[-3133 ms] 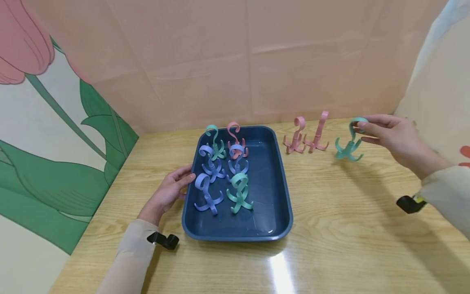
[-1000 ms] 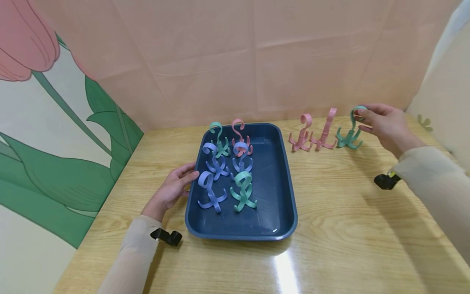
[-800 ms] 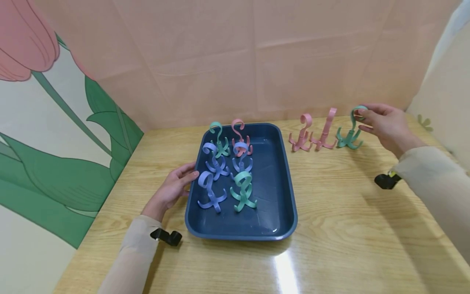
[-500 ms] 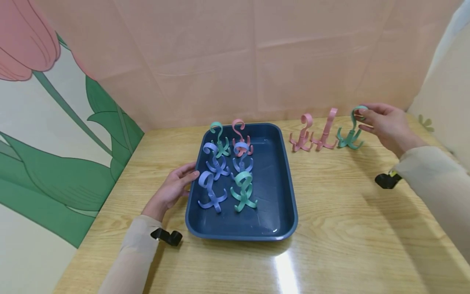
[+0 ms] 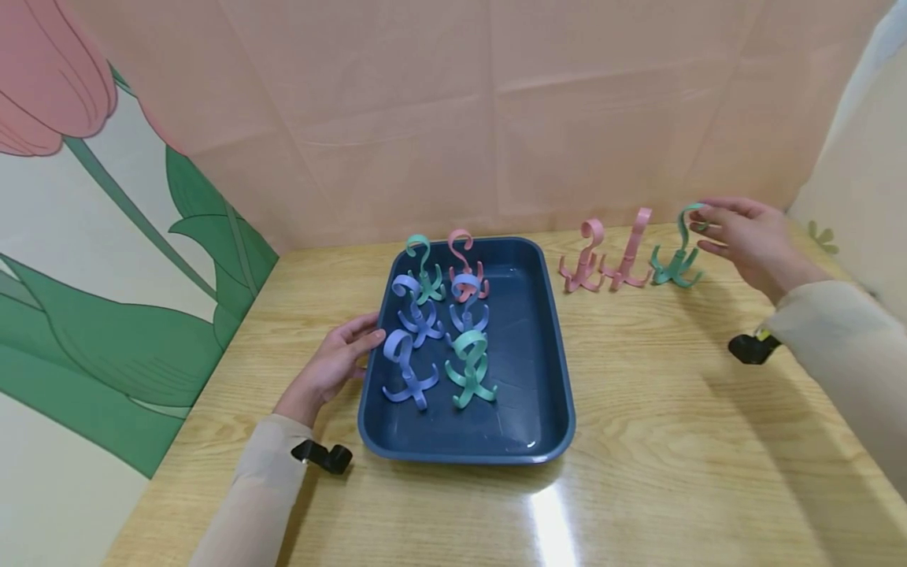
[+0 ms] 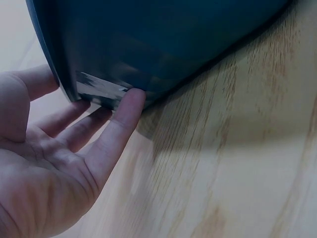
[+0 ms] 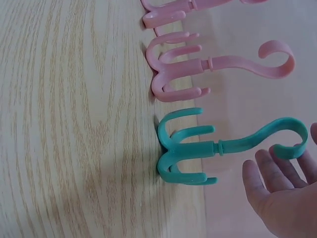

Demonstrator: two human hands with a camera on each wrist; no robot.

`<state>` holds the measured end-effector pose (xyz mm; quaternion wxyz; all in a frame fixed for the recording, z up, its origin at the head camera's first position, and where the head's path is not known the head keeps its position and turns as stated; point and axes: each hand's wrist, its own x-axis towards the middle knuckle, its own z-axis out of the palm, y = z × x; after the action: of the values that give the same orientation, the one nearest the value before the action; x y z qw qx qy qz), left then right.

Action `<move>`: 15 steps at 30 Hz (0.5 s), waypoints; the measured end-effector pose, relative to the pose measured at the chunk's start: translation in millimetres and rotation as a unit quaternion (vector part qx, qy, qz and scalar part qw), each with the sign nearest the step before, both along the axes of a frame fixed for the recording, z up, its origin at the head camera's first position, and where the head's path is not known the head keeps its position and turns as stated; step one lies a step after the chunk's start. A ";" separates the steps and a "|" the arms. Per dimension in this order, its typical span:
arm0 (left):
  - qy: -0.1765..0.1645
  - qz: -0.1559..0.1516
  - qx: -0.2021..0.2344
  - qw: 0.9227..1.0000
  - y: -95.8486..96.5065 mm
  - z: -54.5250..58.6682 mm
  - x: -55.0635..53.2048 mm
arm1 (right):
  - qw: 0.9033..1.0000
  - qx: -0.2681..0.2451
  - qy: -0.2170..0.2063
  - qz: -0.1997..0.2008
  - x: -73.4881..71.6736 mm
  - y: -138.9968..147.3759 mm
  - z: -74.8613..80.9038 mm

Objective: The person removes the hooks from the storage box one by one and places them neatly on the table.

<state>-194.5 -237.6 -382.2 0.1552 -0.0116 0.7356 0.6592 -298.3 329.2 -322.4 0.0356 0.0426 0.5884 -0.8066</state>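
My right hand (image 5: 751,236) is at the curled top of a green claw hanger hook (image 5: 676,268), which stands upright on its prongs. In the right wrist view, the fingers (image 7: 277,173) are spread around the curl of the green hook (image 7: 193,148) without gripping it; whether they touch it cannot be told. At the left side of a dark blue tray (image 5: 489,457), my left hand (image 5: 336,358) rests with the thumb at the rim. The left wrist view shows its extended fingers (image 6: 116,131) touching the tray's outer wall (image 6: 148,44).
Two pink claw hooks (image 5: 584,260) (image 5: 627,256) stand left of the green one, near the back wall. Inside the tray, several green, purple (image 5: 411,382) and pink hooks stand in two columns on its left part. The wooden table (image 5: 659,441) extends to the front and right.
The right hand moved the green hook back and left beside the pink ones, where it stands. Just now the fingers have loosened from its curl. My left hand stays at the tray.
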 end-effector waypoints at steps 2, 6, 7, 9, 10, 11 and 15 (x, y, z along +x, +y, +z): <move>-0.002 0.002 0.002 1.000 0.2 -0.2 -0.5 | 1.000 0.001 0.002 -0.002 1.1 1.7 0.1; -0.002 0.000 0.003 1.000 0.0 -0.8 -1.3 | 1.000 0.005 0.010 -0.001 3.0 5.1 -0.2; -0.002 0.000 0.003 1.000 0.0 -0.9 -1.3 | 1.000 0.008 0.010 0.000 3.6 5.9 -0.1; -0.004 0.001 0.003 1.000 0.0 -0.9 -1.4 | 1.000 0.011 0.011 0.003 4.3 7.3 -0.4; -0.004 0.001 0.002 1.000 0.0 -0.9 -1.3 | 1.000 0.012 0.012 0.004 4.6 7.8 -0.5; -0.005 0.001 0.001 1.000 0.1 -0.6 -1.1 | 1.000 0.009 0.012 0.005 5.0 8.1 -0.8; -0.006 0.003 -0.004 1.000 0.9 0.9 -0.3 | 1.000 -0.002 0.011 0.013 6.6 8.4 -0.8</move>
<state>-194.8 -236.7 -381.3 0.1580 -0.0185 0.7371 0.6567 -291.7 337.6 -323.2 0.0396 0.0264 0.5873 -0.8080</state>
